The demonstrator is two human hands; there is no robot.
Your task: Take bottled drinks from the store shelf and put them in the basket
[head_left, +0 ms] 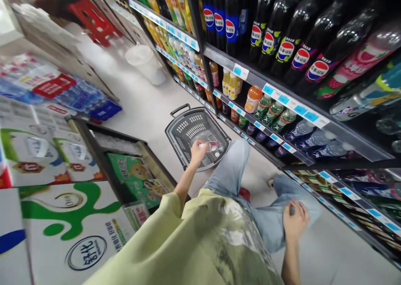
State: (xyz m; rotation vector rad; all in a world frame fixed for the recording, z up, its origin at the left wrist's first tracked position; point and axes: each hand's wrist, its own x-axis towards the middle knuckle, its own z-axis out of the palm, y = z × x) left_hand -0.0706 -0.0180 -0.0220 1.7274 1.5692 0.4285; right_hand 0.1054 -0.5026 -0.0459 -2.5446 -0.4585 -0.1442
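Observation:
My left hand [198, 153] reaches into a grey shopping basket [176, 130] on the floor. Its fingers are closed round the white-capped end of a clear bottle [214, 145] with a reddish label, which lies tilted inside the basket. A second white cap [217, 154] shows close beside it; what it belongs to is hard to make out. My right hand [295, 219] rests on my bent knee in light blue jeans, fingers spread over the cloth, holding nothing that I can see.
A drinks shelf [225, 59] with cola bottles [230, 26] runs along the right. Stacked cartons [72, 218] and packs of bottled water [62, 87] stand left. Farther off are a white bin [145, 64], a red plastic stool [94, 22] and a blurred dark shape.

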